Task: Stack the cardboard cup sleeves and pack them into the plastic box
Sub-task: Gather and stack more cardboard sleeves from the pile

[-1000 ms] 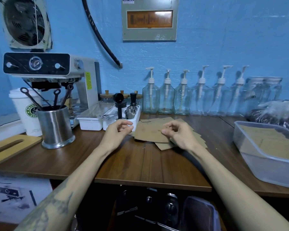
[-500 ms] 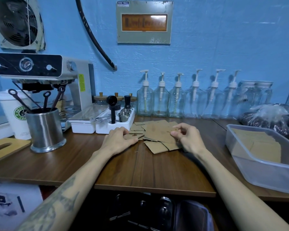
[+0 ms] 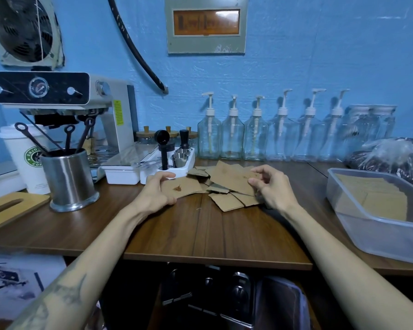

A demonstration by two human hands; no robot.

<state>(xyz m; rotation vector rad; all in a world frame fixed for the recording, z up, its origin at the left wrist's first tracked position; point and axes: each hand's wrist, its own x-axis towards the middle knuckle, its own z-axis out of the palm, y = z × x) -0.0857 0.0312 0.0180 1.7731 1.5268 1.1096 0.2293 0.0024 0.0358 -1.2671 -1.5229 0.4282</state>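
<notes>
At centre frame the left hand pinches a flat brown corrugated cardboard sleeve, its long axis running left to right on the dark wooden counter; half a second ago that hand lay flat. The right hand grips a second sleeve tilted above the scattered pile. At right, the translucent plastic box holds stacked sleeves.
</notes>
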